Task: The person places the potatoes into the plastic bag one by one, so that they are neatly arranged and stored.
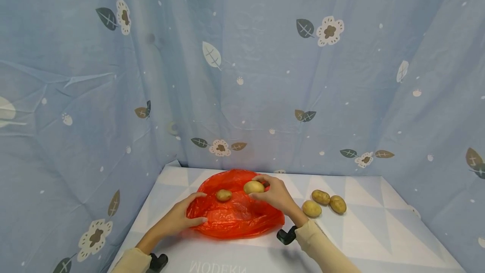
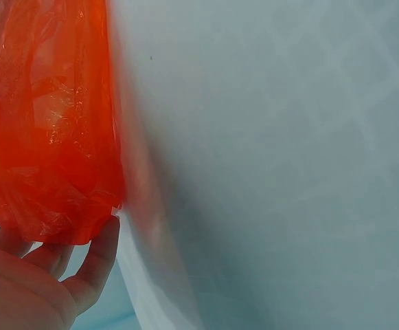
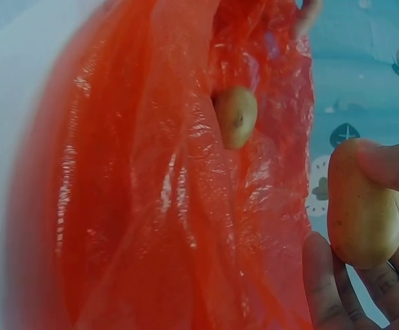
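Observation:
A red plastic bag [image 1: 242,218] lies spread with its mouth open on the table, and one potato [image 1: 224,195] sits inside it. My left hand [image 1: 182,216] grips the bag's left edge, thumb on the near side and fingers farther back; the left wrist view shows the thumb [image 2: 101,251] at the red film. Over the bag's right part, my right hand [image 1: 274,193] holds a second potato [image 1: 253,187]. In the right wrist view this held potato [image 3: 365,206] is pinched between thumb and fingers, beside the bag's rim.
Three more potatoes, one nearer [image 1: 312,208], one behind it [image 1: 321,197] and one to the right [image 1: 338,204], lie on the table right of the bag. A blue patterned curtain [image 1: 261,75] hangs behind and at both sides of the white table [image 1: 371,231].

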Motion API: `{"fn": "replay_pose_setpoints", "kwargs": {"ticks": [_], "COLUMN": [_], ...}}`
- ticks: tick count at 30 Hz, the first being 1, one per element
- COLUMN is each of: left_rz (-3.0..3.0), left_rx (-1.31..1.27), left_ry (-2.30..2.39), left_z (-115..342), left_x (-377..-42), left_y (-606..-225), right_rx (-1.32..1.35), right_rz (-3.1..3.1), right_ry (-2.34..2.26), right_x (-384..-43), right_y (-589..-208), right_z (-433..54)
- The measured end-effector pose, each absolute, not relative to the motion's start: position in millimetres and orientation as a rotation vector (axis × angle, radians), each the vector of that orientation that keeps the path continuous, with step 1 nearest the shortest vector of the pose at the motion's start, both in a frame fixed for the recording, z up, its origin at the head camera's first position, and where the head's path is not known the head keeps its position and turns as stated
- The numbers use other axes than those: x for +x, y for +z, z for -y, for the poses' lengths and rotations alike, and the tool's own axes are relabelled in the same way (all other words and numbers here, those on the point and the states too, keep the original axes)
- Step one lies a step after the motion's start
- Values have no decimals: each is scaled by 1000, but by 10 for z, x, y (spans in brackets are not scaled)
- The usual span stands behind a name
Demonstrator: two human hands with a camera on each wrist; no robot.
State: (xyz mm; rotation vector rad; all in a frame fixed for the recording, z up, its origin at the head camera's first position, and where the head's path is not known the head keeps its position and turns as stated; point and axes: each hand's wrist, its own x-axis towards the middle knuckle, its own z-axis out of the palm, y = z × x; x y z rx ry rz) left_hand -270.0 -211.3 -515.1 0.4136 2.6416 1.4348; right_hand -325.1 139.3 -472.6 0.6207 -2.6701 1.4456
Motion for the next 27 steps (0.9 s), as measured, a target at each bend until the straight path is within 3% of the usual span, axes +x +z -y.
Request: {"fn": "replay_pose_setpoints", "kwargs": {"ticks": [27], "left_rz": [-2632], "left_rx": [411], "left_ry": [1435], "left_z": [2068], "left_x": [-2698], "left_y": [-5153], "right_rx": [555], "right_rz": [2744], "right_ry": [1349], "right_x": [-3618], "right_y": [-4825], "right_z": [-1112]}}
